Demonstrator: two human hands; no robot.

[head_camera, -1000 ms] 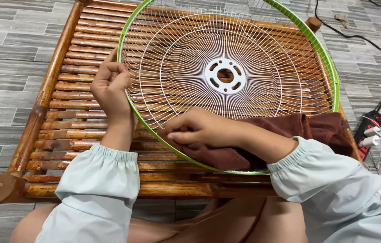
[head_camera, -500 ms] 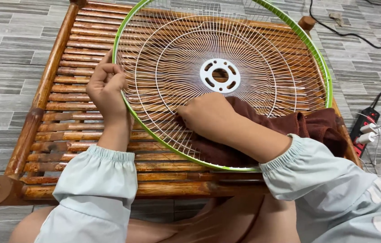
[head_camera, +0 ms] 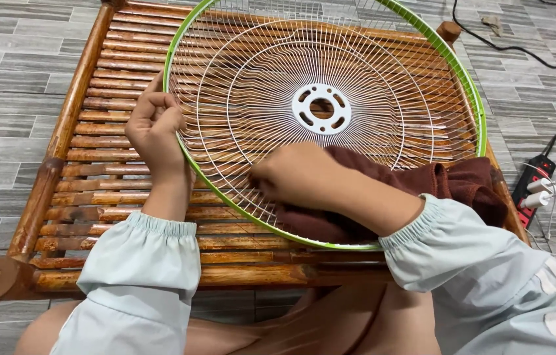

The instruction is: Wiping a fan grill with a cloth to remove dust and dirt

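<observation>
My left hand [head_camera: 154, 131] clamps the fan guard [head_camera: 330, 59] by its green rim over the bench's [head_camera: 61, 138] left edge, steadying it; my right hand [head_camera: 298, 176] closes on the brown cloth [head_camera: 449, 181], pressing the wires.

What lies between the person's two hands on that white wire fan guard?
In the head view, the lime-green rim and white wire spokes of the fan guard lie between the left hand and right hand, over bamboo slats.
</observation>
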